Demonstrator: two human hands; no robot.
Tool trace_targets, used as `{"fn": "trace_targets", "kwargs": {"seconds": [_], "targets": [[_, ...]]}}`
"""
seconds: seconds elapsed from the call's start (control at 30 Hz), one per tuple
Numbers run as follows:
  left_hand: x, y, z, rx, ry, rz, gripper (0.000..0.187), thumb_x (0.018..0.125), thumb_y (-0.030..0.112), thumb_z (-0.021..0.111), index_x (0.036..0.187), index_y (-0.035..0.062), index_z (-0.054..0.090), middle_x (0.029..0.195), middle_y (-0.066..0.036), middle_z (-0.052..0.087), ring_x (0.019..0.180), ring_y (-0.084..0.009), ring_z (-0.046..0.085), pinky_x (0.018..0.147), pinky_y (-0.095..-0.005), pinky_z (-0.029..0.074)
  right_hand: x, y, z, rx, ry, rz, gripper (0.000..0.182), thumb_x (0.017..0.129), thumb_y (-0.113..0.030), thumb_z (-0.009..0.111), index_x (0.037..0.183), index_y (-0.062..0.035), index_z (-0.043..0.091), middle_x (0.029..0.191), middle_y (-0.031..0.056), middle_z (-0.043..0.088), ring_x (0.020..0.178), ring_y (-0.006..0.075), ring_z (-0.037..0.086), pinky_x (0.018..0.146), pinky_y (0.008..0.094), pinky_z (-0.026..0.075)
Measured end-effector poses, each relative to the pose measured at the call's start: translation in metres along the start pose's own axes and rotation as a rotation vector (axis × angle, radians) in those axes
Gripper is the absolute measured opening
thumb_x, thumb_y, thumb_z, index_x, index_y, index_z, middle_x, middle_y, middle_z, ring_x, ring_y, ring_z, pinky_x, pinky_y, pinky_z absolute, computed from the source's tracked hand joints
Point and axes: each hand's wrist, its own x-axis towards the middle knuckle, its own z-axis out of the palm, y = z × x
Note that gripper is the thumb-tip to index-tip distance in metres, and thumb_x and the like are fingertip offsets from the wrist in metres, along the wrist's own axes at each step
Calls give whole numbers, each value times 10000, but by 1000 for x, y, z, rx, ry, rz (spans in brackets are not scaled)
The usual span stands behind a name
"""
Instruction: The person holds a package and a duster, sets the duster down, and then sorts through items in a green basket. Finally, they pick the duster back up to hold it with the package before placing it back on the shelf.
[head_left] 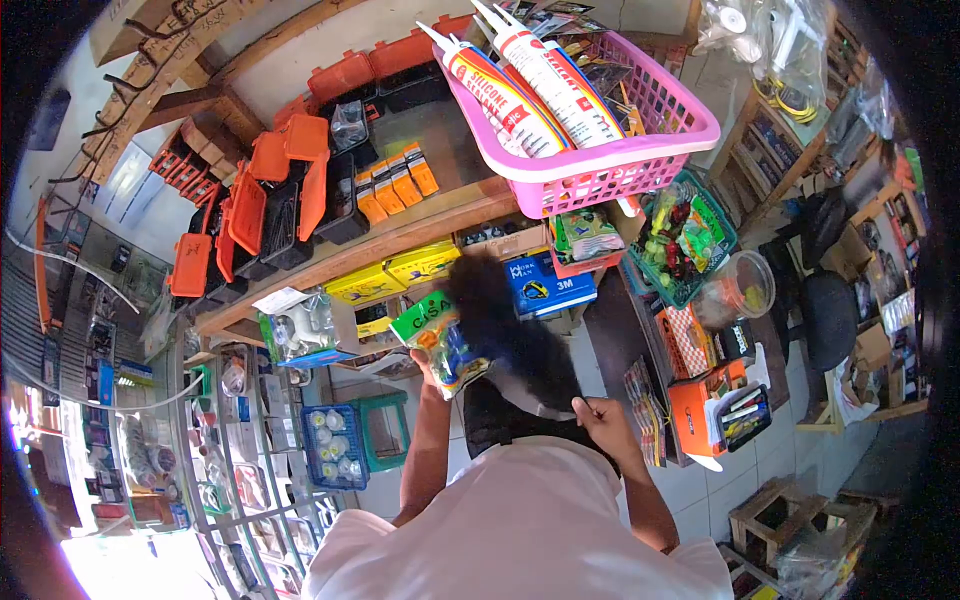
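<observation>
My left hand [429, 369] is closed on a plastic packet [445, 345] with a green top and blue and yellow items inside, in front of the shelf. Lower right of it, my right hand [597, 413] pinches the edge of a dark, blurred thing [525, 345] that stretches up toward the shelf beside the packet. What this dark thing is cannot be made out.
A pink basket [620, 185] with sealant tubes [508, 100] stands on the wooden shelf [400, 222]. Below are yellow boxes [422, 263] and a blue box [552, 285]. A green basket [685, 285] is at right, a blue crate [335, 447] and green stool [383, 430] lower left.
</observation>
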Motion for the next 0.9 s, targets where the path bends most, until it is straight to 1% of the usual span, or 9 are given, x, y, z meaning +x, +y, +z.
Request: {"fn": "trace_targets", "kwargs": {"seconds": [0.33, 0.43, 0.47, 0.57, 0.63, 0.67, 0.73, 0.77, 0.9], "targets": [[-3, -9, -17, -5, 38, -109, 995, 633, 724, 683, 1372, 113, 421, 1260, -84, 573, 1111, -270, 576, 954, -426, 487, -7, -24, -13, -68, -83, 26, 498, 934, -394, 587, 632, 1, 575, 517, 32, 470, 533, 77, 430, 493, 300, 349], [-8, -10, -9, 57, 348, -96, 875, 697, 699, 660, 1323, 112, 489, 1155, -74, 624, 1027, -264, 613, 884, -429, 523, -9, -25, -12, -109, -165, 43, 510, 929, -397, 584, 622, 8, 546, 491, 50, 431, 494, 118, 391, 482, 327, 343], [-3, -13, -38, -114, -124, -144, 750, 779, 670, 606, 1277, 113, 540, 1132, -76, 634, 1011, -262, 622, 869, -433, 524, -8, -28, -11, -134, -98, 51, 510, 926, -401, 585, 626, 10, 550, 491, 62, 436, 491, 128, 401, 485, 328, 352], [-11, -15, -39, 62, 158, -124, 729, 761, 665, 634, 1232, 113, 562, 1099, -74, 643, 972, -254, 633, 833, -428, 535, -10, -37, -16, -150, -104, 50, 513, 920, -408, 590, 631, 14, 550, 493, 87, 437, 483, 154, 406, 488, 336, 361], [-11, -16, -73, 67, 288, -300, 849, 670, 701, 690, 1264, 120, 513, 1084, -68, 638, 969, -240, 623, 833, -425, 527, -13, -41, -19, -135, -170, 47, 516, 917, -412, 592, 631, 16, 547, 494, 101, 432, 479, 169, 402, 487, 343, 361], [-1, -20, -108, -340, 450, -254, 984, 694, 804, 545, 1387, 120, 410, 1294, -85, 547, 1151, -304, 530, 981, -491, 439, -14, -42, -19, -148, -118, 56, 521, 916, -419, 589, 631, 16, 551, 496, 106, 437, 475, 183, 398, 487, 351, 361], [-13, -15, -61, 223, 251, -169, 845, 739, 705, 626, 1308, 96, 487, 1094, -67, 624, 1003, -232, 596, 889, -423, 491, -14, -44, -23, -161, -65, 66, 526, 916, -426, 586, 631, 16, 555, 497, 112, 442, 472, 196, 393, 488, 360, 361], [-16, -12, -33, 329, 291, -143, 805, 778, 682, 604, 1306, 85, 496, 1176, -78, 604, 1045, -246, 586, 924, -426, 475, -12, -45, -26, -218, -83, 66, 531, 916, -437, 580, 635, 13, 565, 503, 116, 464, 470, 205, 411, 491, 364, 369], [-11, -21, -66, 275, 377, -266, 809, 797, 681, 579, 1330, 79, 478, 1257, -91, 571, 1098, -258, 566, 953, -428, 457, -12, -32, -32, -237, -257, 18, 543, 915, -468, 565, 644, 0, 608, 521, 113, 529, 475, 212, 493, 504, 365, 398]]}}
